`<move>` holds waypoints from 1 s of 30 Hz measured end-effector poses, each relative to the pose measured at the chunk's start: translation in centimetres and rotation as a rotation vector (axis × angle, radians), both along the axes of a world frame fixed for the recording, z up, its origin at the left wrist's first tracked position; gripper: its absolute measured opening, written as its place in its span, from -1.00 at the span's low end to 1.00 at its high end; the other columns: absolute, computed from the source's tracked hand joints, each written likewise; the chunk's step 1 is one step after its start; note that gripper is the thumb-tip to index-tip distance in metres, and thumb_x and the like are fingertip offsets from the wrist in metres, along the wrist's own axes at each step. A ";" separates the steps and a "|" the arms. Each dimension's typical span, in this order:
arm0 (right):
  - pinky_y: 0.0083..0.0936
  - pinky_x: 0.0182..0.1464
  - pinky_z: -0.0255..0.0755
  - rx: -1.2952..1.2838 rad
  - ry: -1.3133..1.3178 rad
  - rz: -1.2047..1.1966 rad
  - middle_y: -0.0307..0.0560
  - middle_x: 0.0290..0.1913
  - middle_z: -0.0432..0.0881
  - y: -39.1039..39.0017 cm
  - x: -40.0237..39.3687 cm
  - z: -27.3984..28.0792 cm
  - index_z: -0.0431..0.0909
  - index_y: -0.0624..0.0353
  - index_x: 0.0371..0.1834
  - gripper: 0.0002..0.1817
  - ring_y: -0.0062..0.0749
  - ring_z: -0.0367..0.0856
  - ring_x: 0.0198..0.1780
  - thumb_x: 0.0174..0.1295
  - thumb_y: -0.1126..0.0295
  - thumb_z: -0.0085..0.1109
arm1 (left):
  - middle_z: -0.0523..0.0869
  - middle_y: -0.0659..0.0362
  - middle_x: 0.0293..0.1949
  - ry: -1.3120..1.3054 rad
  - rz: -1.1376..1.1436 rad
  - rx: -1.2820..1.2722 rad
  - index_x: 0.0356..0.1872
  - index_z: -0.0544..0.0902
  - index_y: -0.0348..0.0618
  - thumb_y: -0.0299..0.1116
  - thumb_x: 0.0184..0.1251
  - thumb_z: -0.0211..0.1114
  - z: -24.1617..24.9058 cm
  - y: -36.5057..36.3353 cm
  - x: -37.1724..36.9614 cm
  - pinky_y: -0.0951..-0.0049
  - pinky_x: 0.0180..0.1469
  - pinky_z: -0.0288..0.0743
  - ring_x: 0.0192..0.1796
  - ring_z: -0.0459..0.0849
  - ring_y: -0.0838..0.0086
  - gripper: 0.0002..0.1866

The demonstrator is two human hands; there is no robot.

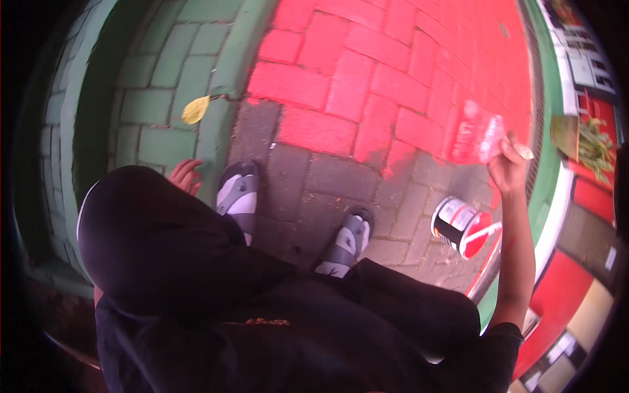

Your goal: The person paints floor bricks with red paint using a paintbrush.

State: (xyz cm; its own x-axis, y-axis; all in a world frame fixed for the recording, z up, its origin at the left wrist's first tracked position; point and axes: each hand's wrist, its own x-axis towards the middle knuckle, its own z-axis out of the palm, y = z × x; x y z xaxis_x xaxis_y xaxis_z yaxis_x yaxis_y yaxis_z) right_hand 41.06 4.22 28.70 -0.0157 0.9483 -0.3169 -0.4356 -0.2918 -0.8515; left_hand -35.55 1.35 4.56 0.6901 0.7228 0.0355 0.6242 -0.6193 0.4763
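Observation:
My right hand (508,167) is raised at the right and grips a clear plastic bottle (475,134) that is tinted red and tilted over the paving. Below it, an open paint can (462,226) holds red paint with a stick or brush handle lying in it. My left hand (187,175) shows past my dark-clothed knee, fingers loosely curled and apart, resting by the green-painted curb (219,124). It holds nothing that I can see, and its palm is hidden.
My feet in grey sandals (237,193) (346,243) stand on unpainted grey bricks. Ahead lies red-painted brick paving (367,72). A yellow leaf (195,109) lies on the green bricks at left. A green and white border with a drain grate (538,98) runs along the right.

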 end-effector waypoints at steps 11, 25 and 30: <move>-0.40 -0.05 0.69 0.721 -0.828 0.290 -0.16 -0.28 0.82 6.9 -33.4 -19.6 0.62 0.08 -0.48 -0.84 -0.32 0.82 -0.10 0.23 0.58 0.30 | 0.54 -0.08 0.35 -0.103 0.276 -0.112 -0.03 0.57 -0.26 -0.55 0.33 0.28 0.4 -2.2 4.8 -0.02 0.43 0.37 0.40 0.46 -0.14 -0.78; -0.53 -0.47 0.43 -0.239 -0.690 -0.025 -0.25 -0.46 0.65 1.1 -28.1 -20.4 0.52 0.11 -0.50 -0.82 -0.56 0.60 -0.46 0.13 0.63 0.29 | 0.57 -0.02 0.33 -0.109 0.340 -0.062 -0.05 0.60 -0.25 -0.57 0.31 0.28 -0.4 -2.4 5.1 0.01 0.41 0.39 0.39 0.47 -0.09 -0.80; -0.45 -0.47 0.61 -0.393 -0.562 -0.571 -0.22 -0.37 0.65 -0.2 -9.9 -23.4 0.43 0.04 -0.41 -0.75 -0.45 0.66 -0.46 0.15 0.65 0.31 | 0.56 -0.05 0.34 -0.086 0.318 -0.049 -0.03 0.59 -0.25 -0.55 0.33 0.25 -1.8 -2.7 4.6 -0.05 0.44 0.33 0.40 0.44 -0.14 -0.79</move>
